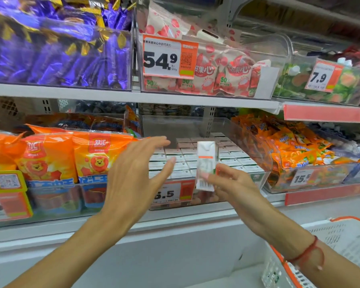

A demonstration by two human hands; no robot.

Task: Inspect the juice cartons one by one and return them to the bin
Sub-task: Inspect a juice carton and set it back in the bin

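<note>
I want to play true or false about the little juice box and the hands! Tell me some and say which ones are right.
1. The right hand holds one juice carton. True.
2. The left hand grips a carton too. False: its fingers are spread and hold nothing.
3. The held carton is upright, above the clear bin of cartons. True.
4. The bags left of the bin are purple. False: the orange bags sit there; purple ones are on the shelf above.
5. A red string is on the left wrist. False: it is on the right wrist.
</note>
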